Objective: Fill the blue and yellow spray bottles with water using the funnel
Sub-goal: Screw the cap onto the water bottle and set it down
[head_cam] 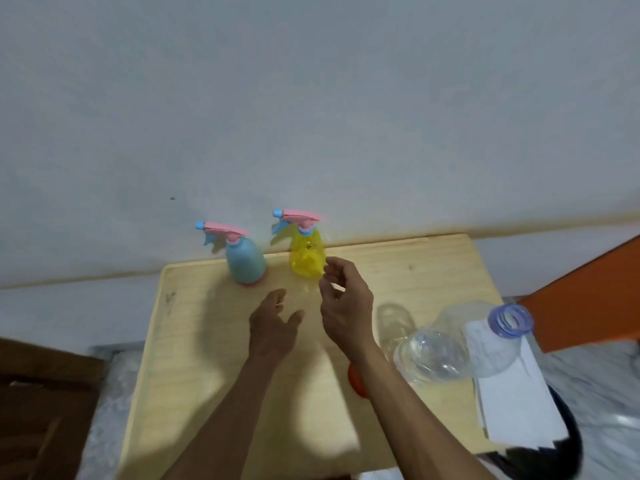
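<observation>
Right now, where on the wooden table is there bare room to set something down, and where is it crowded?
Free: the table's left part, from the blue spray bottle down to the near edge, left of the left hand; also the far right corner beyond the yellow spray bottle. Crowded: the right side, with the right hand, clear water bottle and white paper.

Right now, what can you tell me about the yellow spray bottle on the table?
The yellow spray bottle is see-through yellow plastic with a rounded body, a pink trigger head and a blue nozzle pointing left. The head is still on. It stands upright near the far edge of the wooden table, close to the wall, apart from the blue spray bottle to its left. The right hand hovers just in front; whether it touches the bottle is unclear.
</observation>
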`<state>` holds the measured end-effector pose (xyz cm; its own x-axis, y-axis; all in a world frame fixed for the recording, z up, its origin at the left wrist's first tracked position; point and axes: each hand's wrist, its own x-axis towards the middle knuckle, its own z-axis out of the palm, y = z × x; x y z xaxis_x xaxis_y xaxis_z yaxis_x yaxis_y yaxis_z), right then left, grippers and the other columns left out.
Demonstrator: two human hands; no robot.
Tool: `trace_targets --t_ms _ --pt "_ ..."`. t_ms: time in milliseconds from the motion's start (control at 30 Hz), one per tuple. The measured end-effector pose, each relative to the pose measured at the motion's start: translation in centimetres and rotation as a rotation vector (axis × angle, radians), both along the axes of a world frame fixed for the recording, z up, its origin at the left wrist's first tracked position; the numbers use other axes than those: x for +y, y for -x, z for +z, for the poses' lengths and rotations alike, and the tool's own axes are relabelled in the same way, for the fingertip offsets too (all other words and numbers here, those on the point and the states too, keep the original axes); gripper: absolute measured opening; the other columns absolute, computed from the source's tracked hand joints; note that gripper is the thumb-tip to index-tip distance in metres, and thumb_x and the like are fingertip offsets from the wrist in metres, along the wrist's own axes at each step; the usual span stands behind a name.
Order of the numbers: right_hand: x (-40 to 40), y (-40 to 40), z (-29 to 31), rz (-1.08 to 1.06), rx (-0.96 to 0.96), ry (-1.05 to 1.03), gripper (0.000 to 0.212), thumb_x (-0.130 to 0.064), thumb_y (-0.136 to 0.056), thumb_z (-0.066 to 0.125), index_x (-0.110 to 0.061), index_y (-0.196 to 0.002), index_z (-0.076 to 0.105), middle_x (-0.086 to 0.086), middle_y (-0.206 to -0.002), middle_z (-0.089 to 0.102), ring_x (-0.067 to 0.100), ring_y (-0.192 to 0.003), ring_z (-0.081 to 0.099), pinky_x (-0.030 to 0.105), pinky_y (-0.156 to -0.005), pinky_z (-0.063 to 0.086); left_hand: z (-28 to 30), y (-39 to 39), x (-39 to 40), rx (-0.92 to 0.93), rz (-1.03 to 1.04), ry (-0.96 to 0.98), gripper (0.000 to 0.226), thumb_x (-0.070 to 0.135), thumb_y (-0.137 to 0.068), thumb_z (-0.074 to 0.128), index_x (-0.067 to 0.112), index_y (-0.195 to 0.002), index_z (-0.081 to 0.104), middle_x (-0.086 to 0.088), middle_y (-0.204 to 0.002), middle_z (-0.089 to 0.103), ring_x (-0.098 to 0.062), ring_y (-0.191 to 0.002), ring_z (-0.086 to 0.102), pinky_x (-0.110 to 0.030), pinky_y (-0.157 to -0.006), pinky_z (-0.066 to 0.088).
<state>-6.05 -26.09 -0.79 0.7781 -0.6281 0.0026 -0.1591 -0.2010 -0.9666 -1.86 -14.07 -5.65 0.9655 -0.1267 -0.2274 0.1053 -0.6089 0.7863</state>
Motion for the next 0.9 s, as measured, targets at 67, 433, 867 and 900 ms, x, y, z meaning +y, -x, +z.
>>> trace_targets --t_ms 67,433,867,900 --pt "1.0 3.2 0.7 -0.028 0.019 -0.060 0.026 0.001 -0.095 0.058 -0.014 -0.113 0.068 -0.002 -0.096 0.071 -0.001 -0.087 0.065 0.016 -0.074 0.053 0.5 2.3 1.0 0.003 -0.023 0.020 0.048 0.017 -0.082 0.079 0.011 -0.126 0.061 -0.002 -0.122 0.067 -0.012 -0.099 0.064 -0.019 -0.081 0.041" --pt "-3.4 22.8 -1.2 -0.177 0.311 0.004 0.016 -0.009 -0.092 0.067 -0.024 -0.094 0.072 -0.005 -0.079 0.075 0.014 -0.079 0.071 0.034 -0.078 0.058 2.6 14.6 -1.0 -0.071 -0.142 0.161 0.050 0.030 -0.078 0.081 0.021 -0.124 0.063 0.004 -0.117 0.069 -0.008 -0.101 0.064 -0.026 -0.088 0.051" --pt "-14.7 21.6 -6.1 0.034 0.677 0.436 0.039 -0.030 -0.096 0.063 -0.018 -0.133 0.062 0.005 -0.129 0.068 0.030 -0.124 0.055 0.039 -0.096 0.044 10.8 17.7 -13.8 -0.395 -0.289 0.423 0.074 0.045 -0.079 0.075 0.022 -0.144 0.046 0.012 -0.142 0.052 0.000 -0.130 0.047 -0.032 -0.105 0.046" --pt "-15.1 21.3 -6.2 0.080 0.704 0.508 0.040 -0.034 -0.097 0.061 -0.021 -0.134 0.062 0.003 -0.129 0.068 0.029 -0.124 0.053 0.039 -0.095 0.043 10.8 17.7 -14.4 -0.412 -0.260 0.417 0.071 0.046 -0.080 0.072 0.021 -0.142 0.048 0.010 -0.139 0.054 -0.003 -0.128 0.049 -0.037 -0.103 0.047"
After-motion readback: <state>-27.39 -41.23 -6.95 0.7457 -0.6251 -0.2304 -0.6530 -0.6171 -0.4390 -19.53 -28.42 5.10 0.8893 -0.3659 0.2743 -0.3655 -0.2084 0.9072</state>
